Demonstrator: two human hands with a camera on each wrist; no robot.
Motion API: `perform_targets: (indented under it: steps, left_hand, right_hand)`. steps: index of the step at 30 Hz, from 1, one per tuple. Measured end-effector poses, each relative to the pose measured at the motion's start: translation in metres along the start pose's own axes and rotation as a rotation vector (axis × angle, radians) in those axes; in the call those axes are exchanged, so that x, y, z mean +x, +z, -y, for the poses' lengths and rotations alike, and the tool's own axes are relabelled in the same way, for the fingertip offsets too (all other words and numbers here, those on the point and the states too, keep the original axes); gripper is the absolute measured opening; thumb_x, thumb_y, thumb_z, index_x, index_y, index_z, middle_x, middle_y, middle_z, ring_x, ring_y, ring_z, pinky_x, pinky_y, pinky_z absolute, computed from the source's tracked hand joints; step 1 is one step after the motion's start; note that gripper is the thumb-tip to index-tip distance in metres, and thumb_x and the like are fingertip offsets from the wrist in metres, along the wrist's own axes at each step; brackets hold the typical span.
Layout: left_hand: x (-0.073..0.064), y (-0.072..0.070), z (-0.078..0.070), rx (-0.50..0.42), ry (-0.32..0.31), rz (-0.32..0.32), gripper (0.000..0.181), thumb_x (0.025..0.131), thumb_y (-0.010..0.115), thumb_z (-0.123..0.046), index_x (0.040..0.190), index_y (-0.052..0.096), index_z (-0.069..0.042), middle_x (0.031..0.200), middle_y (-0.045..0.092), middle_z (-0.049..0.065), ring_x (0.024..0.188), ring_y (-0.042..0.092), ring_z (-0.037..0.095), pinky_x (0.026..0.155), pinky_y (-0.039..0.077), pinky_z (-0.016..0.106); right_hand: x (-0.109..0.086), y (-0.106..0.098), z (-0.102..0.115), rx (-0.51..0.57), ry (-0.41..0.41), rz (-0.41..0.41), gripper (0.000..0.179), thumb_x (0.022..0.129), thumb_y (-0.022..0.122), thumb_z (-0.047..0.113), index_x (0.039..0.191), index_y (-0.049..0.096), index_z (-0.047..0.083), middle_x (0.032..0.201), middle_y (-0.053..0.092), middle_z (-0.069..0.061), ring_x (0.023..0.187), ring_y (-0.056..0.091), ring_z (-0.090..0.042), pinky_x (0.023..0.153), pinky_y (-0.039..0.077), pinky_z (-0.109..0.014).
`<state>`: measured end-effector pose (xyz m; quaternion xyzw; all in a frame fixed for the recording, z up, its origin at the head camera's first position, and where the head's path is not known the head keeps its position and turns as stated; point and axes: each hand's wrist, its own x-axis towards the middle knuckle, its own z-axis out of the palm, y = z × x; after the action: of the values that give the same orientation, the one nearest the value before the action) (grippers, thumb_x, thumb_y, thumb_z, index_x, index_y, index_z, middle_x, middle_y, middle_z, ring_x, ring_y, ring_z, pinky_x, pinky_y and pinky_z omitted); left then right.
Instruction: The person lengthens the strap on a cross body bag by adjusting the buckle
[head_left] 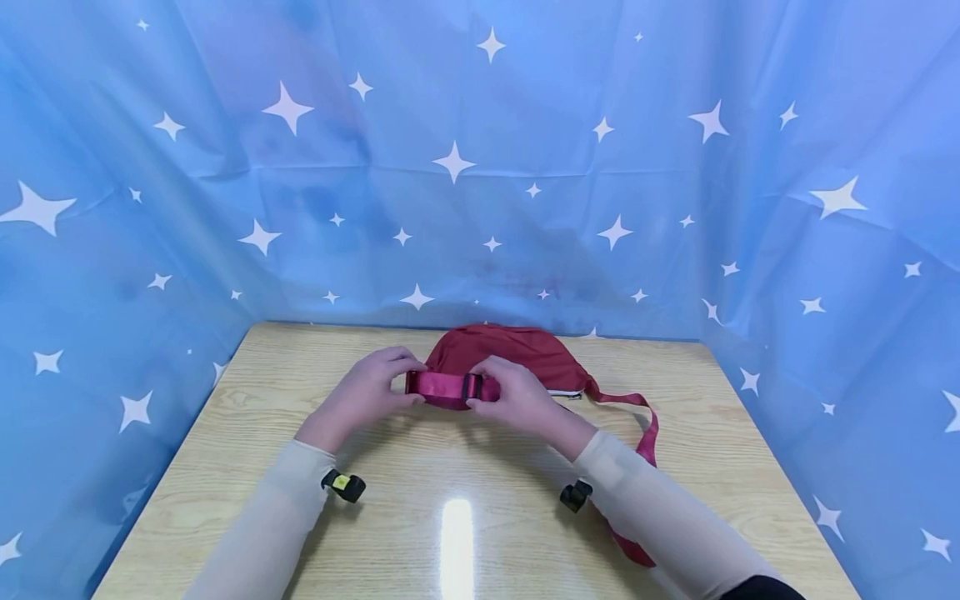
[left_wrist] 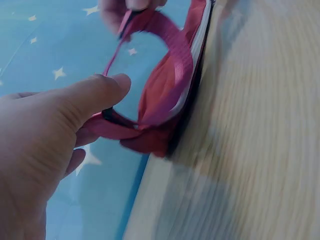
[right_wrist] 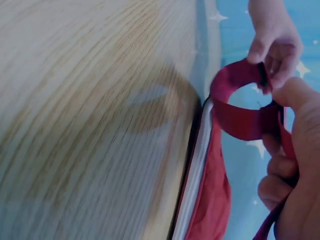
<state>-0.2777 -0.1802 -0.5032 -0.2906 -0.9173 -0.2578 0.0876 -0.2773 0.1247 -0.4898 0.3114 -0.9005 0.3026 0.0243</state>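
A dark red waist bag lies toward the back of the table, its zipper edge facing me. Both hands hold a looped stretch of its magenta strap in front of the bag. My left hand pinches the strap's left end at a dark buckle. At the other end, my right hand pinches the strap beside a black slide adjuster. Between the hands the strap bows into a round loop, plain in the right wrist view, where the left hand shows beyond it.
The rest of the strap trails off the bag's right side and passes under the right forearm. The wooden table ends at a blue star-printed curtain behind and on both sides. A black camera sits on each wrist.
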Motion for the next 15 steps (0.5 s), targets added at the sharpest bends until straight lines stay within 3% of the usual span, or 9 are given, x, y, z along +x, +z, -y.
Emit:
perform_targets:
  steps: [6,15]
  left_hand:
    - [-0.01,-0.008,0.016,-0.021,-0.058,0.041,0.053,0.087,0.099,-0.023,0.134,0.079,-0.013,0.129,0.072,0.001,0.123,0.068,0.028,0.109,0.054,0.051]
    - [-0.011,-0.004,0.03,0.022,0.005,0.11,0.048,0.087,0.099,-0.029,0.129,0.081,-0.015,0.115,0.073,-0.005,0.109,0.069,0.021,0.1,0.057,0.046]
  right_hand:
    - [-0.003,0.0,-0.009,-0.024,0.027,0.046,0.04,0.091,0.092,0.022,0.126,0.075,0.011,0.115,0.072,0.003,0.097,0.064,-0.013,0.086,0.058,-0.035]
    - [-0.005,0.006,-0.018,-0.073,-0.002,0.1,0.04,0.091,0.092,0.023,0.126,0.078,0.009,0.118,0.076,0.0,0.103,0.068,-0.014,0.092,0.06,-0.04]
